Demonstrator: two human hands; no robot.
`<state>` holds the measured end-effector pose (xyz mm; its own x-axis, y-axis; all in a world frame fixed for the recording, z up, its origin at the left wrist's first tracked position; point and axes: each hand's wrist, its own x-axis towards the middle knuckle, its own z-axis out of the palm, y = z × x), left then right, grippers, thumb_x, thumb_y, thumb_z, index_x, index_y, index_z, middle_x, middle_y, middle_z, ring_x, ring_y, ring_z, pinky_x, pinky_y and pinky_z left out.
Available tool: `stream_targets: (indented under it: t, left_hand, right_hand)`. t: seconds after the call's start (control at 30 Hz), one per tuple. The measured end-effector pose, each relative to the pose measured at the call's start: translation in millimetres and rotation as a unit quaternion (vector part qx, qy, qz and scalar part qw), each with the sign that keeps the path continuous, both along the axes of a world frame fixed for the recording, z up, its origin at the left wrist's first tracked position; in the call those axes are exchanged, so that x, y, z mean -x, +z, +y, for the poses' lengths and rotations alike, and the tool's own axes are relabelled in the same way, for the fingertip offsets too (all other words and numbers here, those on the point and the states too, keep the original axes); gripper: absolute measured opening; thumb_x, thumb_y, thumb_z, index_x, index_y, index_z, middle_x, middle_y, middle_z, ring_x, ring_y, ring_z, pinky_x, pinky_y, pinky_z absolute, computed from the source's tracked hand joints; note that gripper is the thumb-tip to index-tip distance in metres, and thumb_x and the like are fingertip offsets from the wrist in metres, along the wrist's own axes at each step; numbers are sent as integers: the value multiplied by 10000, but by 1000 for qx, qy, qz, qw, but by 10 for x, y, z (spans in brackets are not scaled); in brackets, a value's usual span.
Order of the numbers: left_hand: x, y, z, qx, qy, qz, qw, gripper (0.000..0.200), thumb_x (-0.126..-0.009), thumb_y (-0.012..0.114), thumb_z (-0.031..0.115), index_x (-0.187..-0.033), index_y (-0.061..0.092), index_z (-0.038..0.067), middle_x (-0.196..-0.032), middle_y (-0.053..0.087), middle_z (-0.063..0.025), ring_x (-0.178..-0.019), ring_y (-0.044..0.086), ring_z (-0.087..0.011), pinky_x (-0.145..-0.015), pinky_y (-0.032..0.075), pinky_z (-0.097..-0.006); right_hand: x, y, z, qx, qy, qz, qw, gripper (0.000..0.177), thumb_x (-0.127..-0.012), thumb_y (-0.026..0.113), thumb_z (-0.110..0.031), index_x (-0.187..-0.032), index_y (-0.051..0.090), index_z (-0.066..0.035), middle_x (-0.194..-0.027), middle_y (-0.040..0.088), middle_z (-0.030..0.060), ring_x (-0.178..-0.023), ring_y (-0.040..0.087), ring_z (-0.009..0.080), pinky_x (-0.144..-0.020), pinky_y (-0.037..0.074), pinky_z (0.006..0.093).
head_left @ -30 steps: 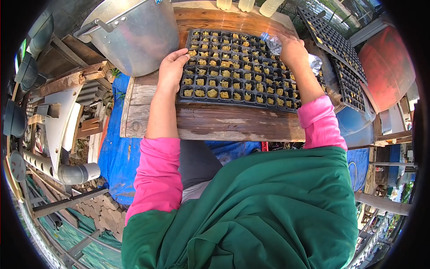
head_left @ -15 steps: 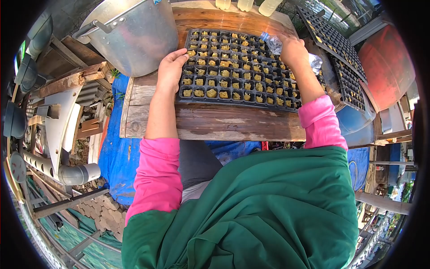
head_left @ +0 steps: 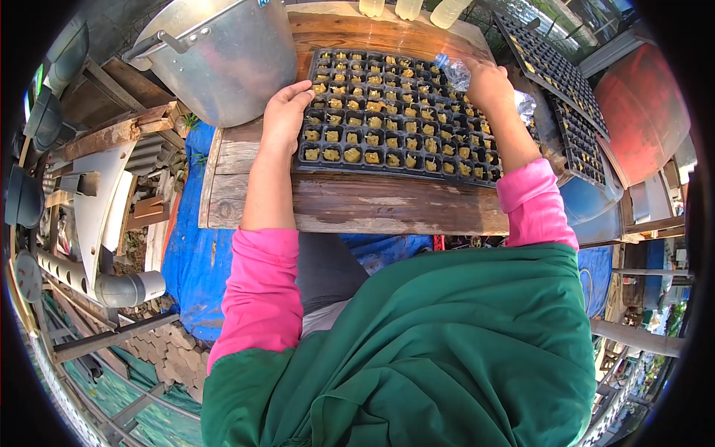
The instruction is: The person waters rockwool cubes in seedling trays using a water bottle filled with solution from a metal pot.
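Observation:
A black seedling tray (head_left: 402, 104) lies on the wooden table (head_left: 372, 205), its many cells holding yellowish-brown plugs, some with small pale sprouts. My left hand (head_left: 287, 112) grips the tray's left edge, thumb and fingers close together at the rim. Over the tray's right end, my right hand (head_left: 490, 88) is wrapped round a clear crumpled plastic bottle (head_left: 456, 74) lying sideways, its blue cap pointing to the upper left. The rest of the bottle shows beyond the wrist on the right. My right fingertips are partly hidden.
A large metal pot (head_left: 223, 63) stands at the table's left. Bottles of pale liquid (head_left: 408, 7) are at the far edge. More black trays (head_left: 555, 71) and a red container (head_left: 644, 112) are on the right. A blue tarp (head_left: 195, 246) hangs below left.

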<state>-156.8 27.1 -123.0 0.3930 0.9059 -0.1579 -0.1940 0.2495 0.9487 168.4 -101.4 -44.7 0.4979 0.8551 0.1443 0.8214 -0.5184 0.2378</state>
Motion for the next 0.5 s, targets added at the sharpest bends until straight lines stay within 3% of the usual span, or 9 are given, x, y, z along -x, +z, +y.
stream_targets:
  t: [0.5]
  left_hand:
    - [-3, 15, -6, 5, 1, 3, 1000, 319, -940, 606, 76, -1238, 604, -36, -1100, 683, -137, -952, 648, -170, -833, 524, -293]
  right_hand:
    - [53, 15, 9, 11, -6, 10, 1000, 435, -887, 534, -66, -1292, 571, -219, -1309, 565, 158, -1251, 506, 395, -975, 506, 451]
